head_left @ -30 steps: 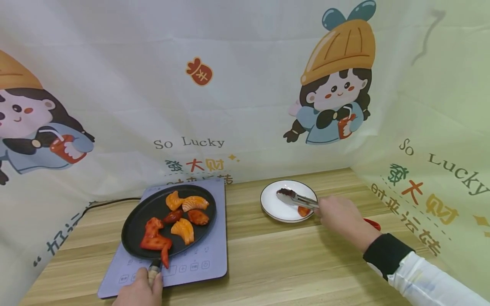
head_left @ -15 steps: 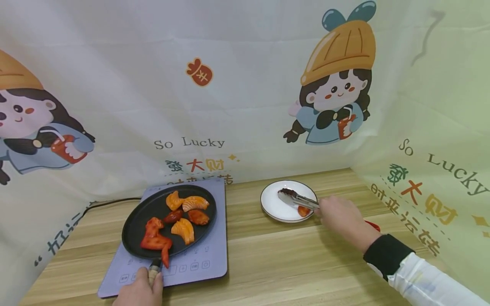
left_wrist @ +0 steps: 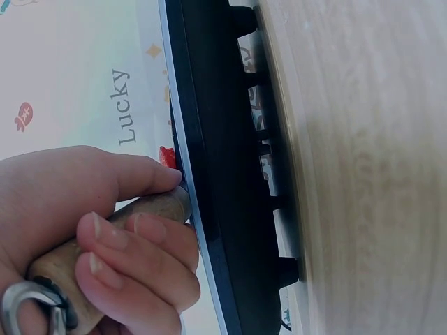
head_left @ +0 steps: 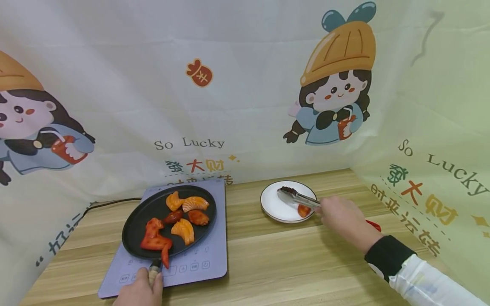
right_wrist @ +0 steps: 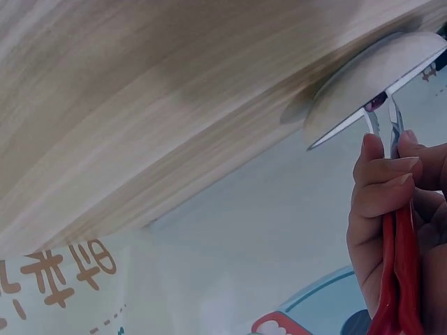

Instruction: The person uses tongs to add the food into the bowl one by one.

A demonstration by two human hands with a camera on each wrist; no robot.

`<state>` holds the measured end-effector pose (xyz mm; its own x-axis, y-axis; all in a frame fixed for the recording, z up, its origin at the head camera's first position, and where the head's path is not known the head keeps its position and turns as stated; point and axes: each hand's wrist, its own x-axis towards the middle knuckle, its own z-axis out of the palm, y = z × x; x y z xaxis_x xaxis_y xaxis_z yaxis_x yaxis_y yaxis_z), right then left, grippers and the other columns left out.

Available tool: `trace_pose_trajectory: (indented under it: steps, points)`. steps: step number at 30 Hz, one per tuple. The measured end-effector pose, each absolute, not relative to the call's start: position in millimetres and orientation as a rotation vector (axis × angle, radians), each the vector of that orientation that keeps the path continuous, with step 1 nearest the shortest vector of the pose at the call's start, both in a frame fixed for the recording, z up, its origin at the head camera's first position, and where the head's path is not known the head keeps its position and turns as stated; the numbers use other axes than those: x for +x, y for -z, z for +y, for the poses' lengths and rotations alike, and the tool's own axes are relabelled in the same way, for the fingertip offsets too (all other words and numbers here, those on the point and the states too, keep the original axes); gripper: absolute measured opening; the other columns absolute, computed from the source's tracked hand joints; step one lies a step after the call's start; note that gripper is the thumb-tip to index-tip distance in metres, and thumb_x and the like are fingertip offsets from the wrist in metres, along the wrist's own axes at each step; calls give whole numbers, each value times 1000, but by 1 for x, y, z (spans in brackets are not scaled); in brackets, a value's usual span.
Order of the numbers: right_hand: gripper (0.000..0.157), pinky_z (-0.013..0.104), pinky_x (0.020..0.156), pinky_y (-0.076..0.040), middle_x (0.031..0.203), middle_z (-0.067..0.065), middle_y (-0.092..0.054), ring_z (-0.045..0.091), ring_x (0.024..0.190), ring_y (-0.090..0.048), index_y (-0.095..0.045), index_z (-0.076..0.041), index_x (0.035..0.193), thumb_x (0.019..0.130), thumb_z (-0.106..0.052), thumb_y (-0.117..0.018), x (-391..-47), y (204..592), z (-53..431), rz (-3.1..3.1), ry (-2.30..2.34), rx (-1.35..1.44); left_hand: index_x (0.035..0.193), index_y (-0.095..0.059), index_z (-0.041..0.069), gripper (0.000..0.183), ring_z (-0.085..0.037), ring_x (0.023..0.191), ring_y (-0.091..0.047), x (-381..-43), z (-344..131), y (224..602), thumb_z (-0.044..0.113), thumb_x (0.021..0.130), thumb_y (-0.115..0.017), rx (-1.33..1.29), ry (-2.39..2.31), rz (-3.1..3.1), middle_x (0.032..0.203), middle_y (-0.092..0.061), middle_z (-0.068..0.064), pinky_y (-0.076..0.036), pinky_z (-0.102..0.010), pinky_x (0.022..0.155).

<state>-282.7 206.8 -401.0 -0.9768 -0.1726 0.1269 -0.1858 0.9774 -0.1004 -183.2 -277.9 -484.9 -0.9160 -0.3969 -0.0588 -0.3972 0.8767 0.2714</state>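
Observation:
My left hand (head_left: 139, 289) grips the wooden handle (left_wrist: 154, 206) of a black frying pan (head_left: 141, 216), thumb on top and fingers curled underneath. In the pan lie a red chicken wing (head_left: 155, 240), several orange salmon slices (head_left: 183, 229) and smaller reddish-brown pieces (head_left: 198, 217). My right hand (head_left: 342, 219) holds metal tongs (head_left: 306, 201) by their red handles (right_wrist: 398, 272). The tongs' tips are over a white plate (head_left: 273, 208), at a dark brown piece of food (head_left: 289, 189); whether they pinch it I cannot tell. A reddish-orange piece (head_left: 304, 211) lies under the tongs on the plate.
The pan stands on a pale purple induction cooker (head_left: 216, 259) with a black cord (head_left: 111, 203) running left. Both it and the plate are on a wooden tabletop (head_left: 264, 263). A printed cloth (head_left: 245, 93) closes off the back and sides.

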Motion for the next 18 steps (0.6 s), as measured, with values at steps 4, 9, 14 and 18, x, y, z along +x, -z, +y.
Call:
trace_pose_trajectory:
  steps: [4,9,14,18]
  points:
    - [20,31,53,-34,72,3,-55,18,60,-48,-74,-4,95,101,-23,-74,-284,396,206,-2992,-187,277,105,-53,2,44,-31,62,-56,-181,-275,481,46,104,-57,-649,-449,3042,69,-55,-16,-43,-44,57]
    - [19,33,54,-35,74,4,-57,20,63,-50,-73,-4,95,102,-22,-70,-286,387,198,-2988,-206,256,105,-52,-2,41,-32,64,-57,-168,-258,451,39,105,-57,-637,-462,3010,70,-56,-18,-45,-45,60]
    - [15,34,57,-39,77,5,-61,22,67,-52,-73,-4,95,100,-18,-72,-288,375,184,-2968,-197,264,106,-53,-3,41,-32,64,-58,-164,-252,441,37,105,-57,-627,-457,3005,72,-57,-19,-46,-45,61]
    - [20,33,55,-37,72,3,-59,21,64,-51,-72,-7,88,102,-22,-71,-291,366,167,-2966,-185,296,106,-53,-2,41,-31,62,-58,-170,-260,454,39,105,-56,-627,-429,3007,71,-58,-19,-45,-45,59]
